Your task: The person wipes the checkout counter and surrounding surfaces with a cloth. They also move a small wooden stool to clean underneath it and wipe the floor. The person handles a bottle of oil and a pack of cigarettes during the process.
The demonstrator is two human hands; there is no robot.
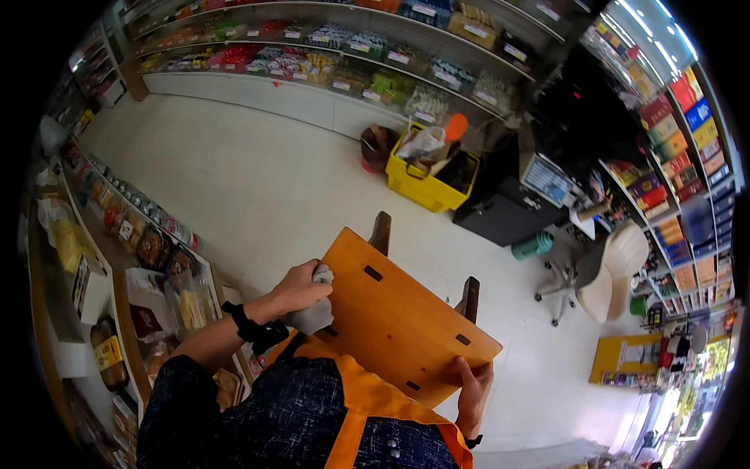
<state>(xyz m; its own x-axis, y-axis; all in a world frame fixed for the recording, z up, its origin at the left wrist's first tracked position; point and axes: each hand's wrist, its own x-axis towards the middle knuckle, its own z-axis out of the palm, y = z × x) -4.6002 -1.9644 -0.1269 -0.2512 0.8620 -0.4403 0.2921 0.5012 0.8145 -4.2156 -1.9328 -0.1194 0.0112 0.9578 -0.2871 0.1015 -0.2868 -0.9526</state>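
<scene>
Close in front of my body is a wooden stool, its orange-brown seat [404, 322] marked with dark joint slots. Two of its legs show past the far edge, among them a dark leg [381, 233]. My left hand [302, 287] grips a crumpled grey cloth [313, 313] at the left end of the seat. At the right end, my right hand [476, 390] holds the seat by its edge, thumb on top. An orange apron [381, 384] covers my front and meets the near side of the seat.
Packaged breads fill a shelf unit [117, 281] close on my left. Ahead, a yellow basket [419, 184] with bags stands beside a dark bin [378, 143], below shelves of packaged snacks [316, 64]. To the right are a teal bottle [532, 245] and a beige swivel chair [612, 272].
</scene>
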